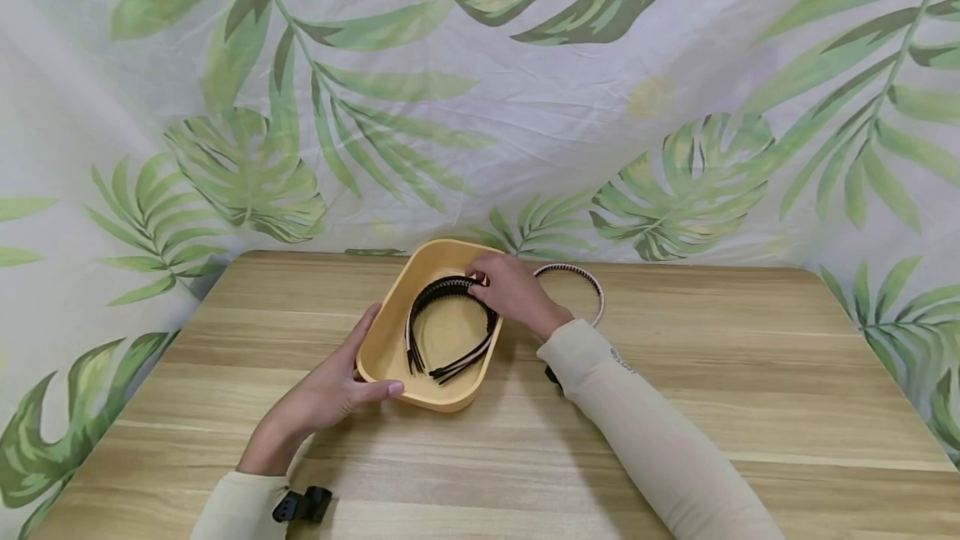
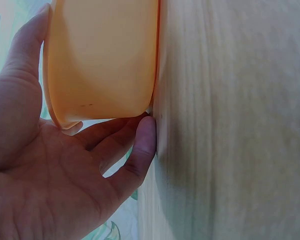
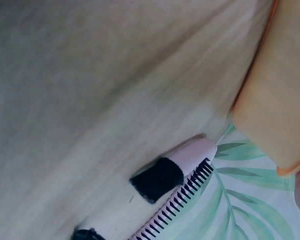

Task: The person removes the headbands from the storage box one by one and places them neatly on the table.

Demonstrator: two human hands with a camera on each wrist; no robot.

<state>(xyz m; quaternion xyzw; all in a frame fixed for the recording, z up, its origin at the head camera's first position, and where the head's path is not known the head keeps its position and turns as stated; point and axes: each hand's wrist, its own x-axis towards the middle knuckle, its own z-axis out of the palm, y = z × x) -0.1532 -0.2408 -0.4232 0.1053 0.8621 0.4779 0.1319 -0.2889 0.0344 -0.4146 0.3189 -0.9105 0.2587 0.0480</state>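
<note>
Sleeves (image 1: pixel 656 427), left hand (image 1: pixel 330 394) on bin (image 1: pixel 390 327), right hand (image 1: pixel 517 286) on headbands (image 1: pixel 437 288)

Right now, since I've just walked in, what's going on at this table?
A person's left hand holds a yellow bin by its near left corner on the wooden table. The right hand reaches inside and appears to pinch the mostly dark headbands. A pale toothed headband lies outside, right of the bin.
</note>
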